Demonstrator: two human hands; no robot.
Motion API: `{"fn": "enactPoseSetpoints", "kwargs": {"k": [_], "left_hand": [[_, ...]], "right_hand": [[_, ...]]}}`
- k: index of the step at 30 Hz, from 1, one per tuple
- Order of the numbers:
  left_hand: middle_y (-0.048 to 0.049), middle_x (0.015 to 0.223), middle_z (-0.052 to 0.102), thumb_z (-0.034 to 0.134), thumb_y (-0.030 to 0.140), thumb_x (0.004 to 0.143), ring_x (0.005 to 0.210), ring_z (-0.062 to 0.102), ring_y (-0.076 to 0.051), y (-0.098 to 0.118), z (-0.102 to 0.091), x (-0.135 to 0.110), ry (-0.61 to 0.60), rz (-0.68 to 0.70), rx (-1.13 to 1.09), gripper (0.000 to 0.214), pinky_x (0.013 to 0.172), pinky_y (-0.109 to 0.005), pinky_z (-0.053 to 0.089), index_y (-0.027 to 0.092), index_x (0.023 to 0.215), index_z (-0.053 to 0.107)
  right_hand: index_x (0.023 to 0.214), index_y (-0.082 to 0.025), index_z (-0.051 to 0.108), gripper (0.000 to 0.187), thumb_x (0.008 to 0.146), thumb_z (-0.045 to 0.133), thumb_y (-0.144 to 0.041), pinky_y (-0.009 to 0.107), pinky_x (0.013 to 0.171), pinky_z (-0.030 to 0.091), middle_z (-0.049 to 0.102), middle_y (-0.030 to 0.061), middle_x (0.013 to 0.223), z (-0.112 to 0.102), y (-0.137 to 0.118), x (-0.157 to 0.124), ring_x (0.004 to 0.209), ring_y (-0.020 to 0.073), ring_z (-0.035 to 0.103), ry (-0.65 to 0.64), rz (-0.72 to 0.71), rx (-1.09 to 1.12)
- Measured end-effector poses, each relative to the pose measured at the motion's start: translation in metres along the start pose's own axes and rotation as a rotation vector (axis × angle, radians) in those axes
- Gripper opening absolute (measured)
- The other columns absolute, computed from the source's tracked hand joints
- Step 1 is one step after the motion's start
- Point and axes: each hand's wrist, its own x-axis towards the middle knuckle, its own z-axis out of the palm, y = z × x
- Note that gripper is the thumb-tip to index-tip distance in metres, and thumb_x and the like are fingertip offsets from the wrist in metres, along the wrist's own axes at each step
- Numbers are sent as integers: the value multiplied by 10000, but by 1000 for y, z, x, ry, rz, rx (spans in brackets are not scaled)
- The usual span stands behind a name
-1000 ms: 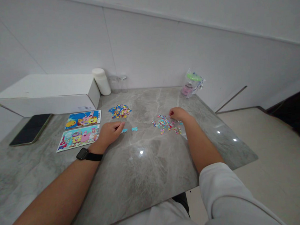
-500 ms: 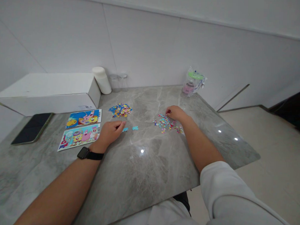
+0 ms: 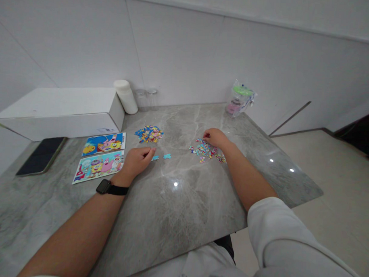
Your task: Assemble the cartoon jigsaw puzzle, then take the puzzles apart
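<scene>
My left hand (image 3: 138, 161) rests on the grey table with its fingers curled closed; whatever is in them, if anything, is hidden. Just past its fingertips lie two light-blue jigsaw puzzle pieces, one partly covered by the hand and the other puzzle piece (image 3: 167, 156) fully in sight. At the far edge of a loose pile of mixed-colour puzzle pieces (image 3: 201, 149), my right hand (image 3: 214, 137) has thumb and fingers pinched together. What sits in that pinch is too small to make out. A second, bluer and yellower pile of puzzle pieces (image 3: 148, 134) lies beyond my left hand.
Two cartoon picture cards (image 3: 100, 166) lie left of my left hand, beside a dark phone (image 3: 41, 155). Behind them stand a white box (image 3: 58, 110), a white bottle (image 3: 126, 97) and two upturned glasses (image 3: 146, 98). A plastic-wrapped cup (image 3: 238, 101) is at the back right.
The view has shifted slightly. Both hands stay in about the same places, the left still curled and the right still pinched at the pile.
</scene>
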Motion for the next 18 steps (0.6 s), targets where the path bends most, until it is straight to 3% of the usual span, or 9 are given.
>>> {"fn": "enactPoseSetpoints", "kwargs": {"k": [4, 9, 15, 18], "left_hand": [[6, 530, 422, 440, 496, 997, 535, 421, -136, -1, 0, 0, 2, 2, -3, 512, 610, -330, 216, 198, 583, 403], [12, 529, 385, 434, 496, 995, 522, 397, -132, 2, -1, 0, -1, 11, -13, 514, 604, -333, 208, 199, 578, 379], [11, 528, 397, 437, 494, 995, 526, 410, -135, 0, 0, 0, 7, 6, -8, 515, 603, -332, 212, 198, 575, 398], [10, 526, 403, 436, 489, 996, 530, 416, -135, -1, 0, 0, 3, 12, 0, 512, 601, -330, 220, 199, 576, 398]], "right_hand": [[1045, -194, 800, 186, 947, 670, -282, 291, 885, 479, 777, 99, 1077, -1, 5, 0, 999, 215, 681, 36, 29, -3], [984, -204, 799, 167, 886, 768, -335, 269, 789, 472, 785, 52, 988, -4, -2, -2, 900, 190, 688, -12, -72, 73], [991, -193, 795, 139, 902, 730, -278, 277, 791, 466, 787, 71, 1013, -8, -4, -4, 920, 199, 688, 37, -19, 33], [978, -208, 797, 127, 875, 746, -263, 256, 769, 463, 794, 41, 985, -12, -3, -5, 894, 181, 694, -33, -63, 60]]}}
